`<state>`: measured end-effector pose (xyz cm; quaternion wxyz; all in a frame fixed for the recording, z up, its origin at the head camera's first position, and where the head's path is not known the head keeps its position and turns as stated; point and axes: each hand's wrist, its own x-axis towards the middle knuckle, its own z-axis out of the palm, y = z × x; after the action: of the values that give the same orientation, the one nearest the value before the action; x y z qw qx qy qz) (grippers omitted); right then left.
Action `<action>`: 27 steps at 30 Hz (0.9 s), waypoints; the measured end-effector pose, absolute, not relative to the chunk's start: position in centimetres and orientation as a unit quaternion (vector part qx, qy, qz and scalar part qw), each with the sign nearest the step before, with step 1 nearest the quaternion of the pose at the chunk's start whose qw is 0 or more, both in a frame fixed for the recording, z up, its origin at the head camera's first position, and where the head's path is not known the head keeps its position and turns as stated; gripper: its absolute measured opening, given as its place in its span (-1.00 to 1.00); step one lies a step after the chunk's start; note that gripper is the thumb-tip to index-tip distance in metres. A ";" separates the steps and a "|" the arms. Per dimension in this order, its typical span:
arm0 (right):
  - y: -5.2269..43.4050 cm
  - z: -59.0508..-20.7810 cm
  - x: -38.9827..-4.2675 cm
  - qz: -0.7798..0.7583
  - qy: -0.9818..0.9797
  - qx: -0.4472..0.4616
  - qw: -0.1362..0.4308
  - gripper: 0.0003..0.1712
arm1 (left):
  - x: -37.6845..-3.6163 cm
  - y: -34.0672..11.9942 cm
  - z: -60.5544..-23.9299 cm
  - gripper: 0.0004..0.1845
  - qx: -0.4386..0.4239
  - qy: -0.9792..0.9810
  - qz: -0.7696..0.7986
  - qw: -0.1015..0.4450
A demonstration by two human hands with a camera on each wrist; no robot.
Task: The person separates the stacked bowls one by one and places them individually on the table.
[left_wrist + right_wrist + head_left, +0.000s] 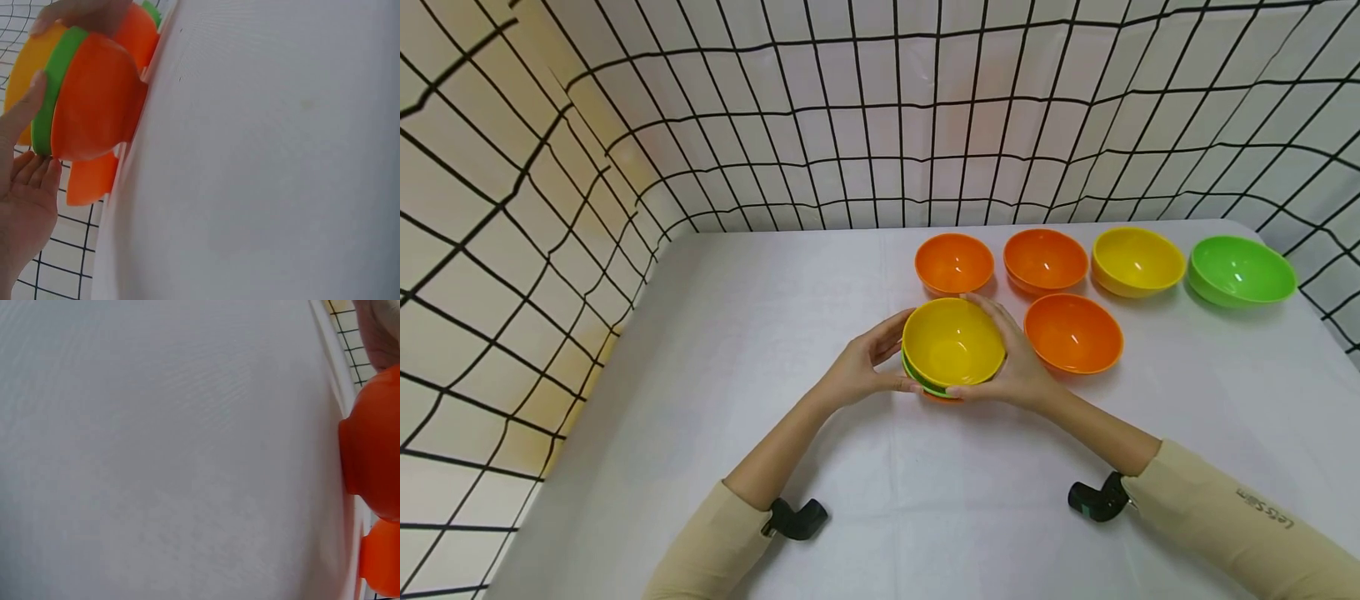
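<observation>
A stack of bowls stands on the white table, with a yellow bowl (955,343) on top, a green bowl (55,94) below it and an orange bowl (100,100) at the bottom. My left hand (867,367) grips the stack's left side, its thumb by the green rim and its fingers curved round the far side. From the right, my right hand (1021,358) holds the yellow bowl between thumb and fingers. The right wrist view catches only the orange outside of bowls (378,447) at its right edge.
Behind the stack runs a row with two orange bowls (954,263) (1045,260), a yellow bowl (1138,262) and a green bowl (1242,271). Another orange bowl (1073,333) sits just right of my right hand. Black wire mesh (897,108) borders the table (737,333).
</observation>
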<state>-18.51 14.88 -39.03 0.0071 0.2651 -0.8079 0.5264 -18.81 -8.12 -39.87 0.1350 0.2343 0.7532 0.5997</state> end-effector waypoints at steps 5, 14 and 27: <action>15.0 -38.7 -18.4 0.527 -0.808 0.263 0.016 0.17 | -19.5 -8.1 -41.7 -0.03 0.244 0.752 0.600 0.120; 15.3 -38.7 -18.6 0.527 -0.806 0.266 0.027 0.17 | -20.1 -7.9 -42.9 0.00 0.252 0.769 0.580 0.099; 16.4 -40.8 -19.6 0.539 -0.796 0.271 0.052 0.25 | -20.1 -7.7 -42.9 0.06 0.257 0.782 0.562 0.087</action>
<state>-19.60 16.42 -40.81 0.0520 0.2706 -0.7960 0.5389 -20.06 -7.74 -42.93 0.0869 0.2568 0.7817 0.5617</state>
